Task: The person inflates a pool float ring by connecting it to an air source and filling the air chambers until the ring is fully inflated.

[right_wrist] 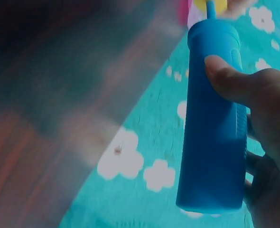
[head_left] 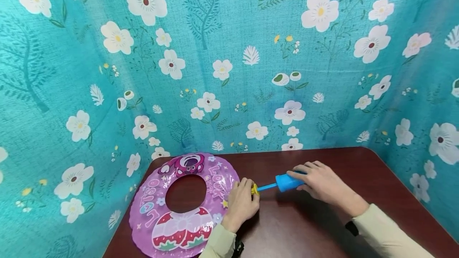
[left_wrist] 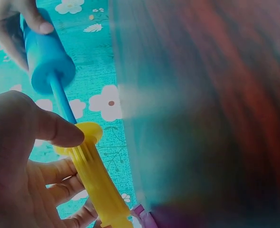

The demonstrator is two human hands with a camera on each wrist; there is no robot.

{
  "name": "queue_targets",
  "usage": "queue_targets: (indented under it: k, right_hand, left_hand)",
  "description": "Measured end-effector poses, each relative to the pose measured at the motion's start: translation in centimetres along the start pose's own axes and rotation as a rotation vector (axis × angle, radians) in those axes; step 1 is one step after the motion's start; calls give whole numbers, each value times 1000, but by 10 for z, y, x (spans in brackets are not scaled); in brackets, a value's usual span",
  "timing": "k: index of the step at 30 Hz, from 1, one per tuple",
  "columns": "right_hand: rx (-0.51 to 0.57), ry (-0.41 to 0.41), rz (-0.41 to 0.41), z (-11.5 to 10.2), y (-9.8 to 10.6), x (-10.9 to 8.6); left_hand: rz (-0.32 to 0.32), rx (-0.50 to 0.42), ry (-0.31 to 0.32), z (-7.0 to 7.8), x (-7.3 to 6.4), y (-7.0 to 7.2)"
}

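Wrapped around the pump's blue barrel (right_wrist: pixel 213 123), the right hand (head_left: pixel 319 180) reaches in from the lower right of the head view, thumb laid along it. From bottom centre, the left hand (head_left: pixel 243 200) grips the yellow end (left_wrist: pixel 99 183), near the purple swim ring (head_left: pixel 152 188) at lower left.

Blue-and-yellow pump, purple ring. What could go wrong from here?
1. The yellow pump end, held by the left hand, seems to meet the purple ring at the left wrist view's bottom edge; a stroke might pull them apart.
2. The thin blue rod is exposed, so a crooked push by the right hand on the blue barrel could bend it.
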State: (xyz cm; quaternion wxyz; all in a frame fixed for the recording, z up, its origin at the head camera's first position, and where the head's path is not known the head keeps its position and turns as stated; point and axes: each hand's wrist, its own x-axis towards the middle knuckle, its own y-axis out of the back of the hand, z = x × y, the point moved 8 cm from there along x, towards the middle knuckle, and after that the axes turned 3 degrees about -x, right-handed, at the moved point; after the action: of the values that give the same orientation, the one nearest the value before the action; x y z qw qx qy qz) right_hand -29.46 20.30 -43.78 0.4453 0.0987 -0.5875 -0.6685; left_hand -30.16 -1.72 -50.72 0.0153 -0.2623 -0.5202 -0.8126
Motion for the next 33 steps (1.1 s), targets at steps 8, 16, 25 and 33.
queue_targets:
  k: [8,16,25,33]
  right_hand:
    - [-27,17,37,10,7,-6]
    - [-70,79,29,-33,-17,24]
    - [-91,99,42,-51,-28,36]
    - [-127,71,100,-16,22,30]
  left_hand:
    - [-18,19,-17,-4,1,-1]
    - [-67,12,10,-5,0,-5]
    - [-54,-35,25,-5,1,-4]
    - [15,-114,27,-6,3,7]
